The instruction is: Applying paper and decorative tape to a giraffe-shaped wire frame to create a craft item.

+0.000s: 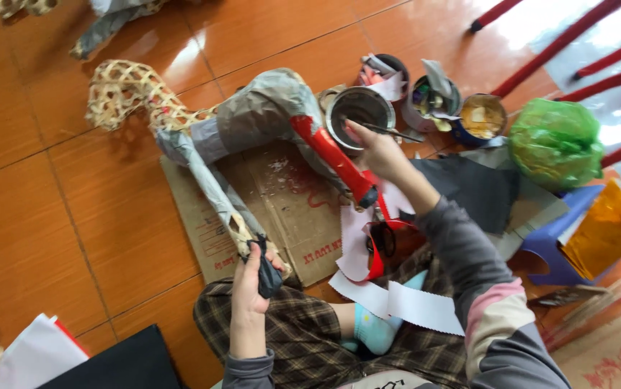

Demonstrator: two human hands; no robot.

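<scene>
While the left hand (251,292) is clamping fingers round the black-tipped leg of the woven frame figure (253,119) at seven o'clock, the right hand (377,151) is pinching a brush (390,130) into the tin (357,112) at one o'clock, best loading lightly.

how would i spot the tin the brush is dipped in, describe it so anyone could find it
Start at the flattened cardboard on the orange floor, then go to the row of tins just past it. It is the steel tin nearest the red leg, where the right hand holds a brush. Its neighbours are stuffed with scraps.
</scene>
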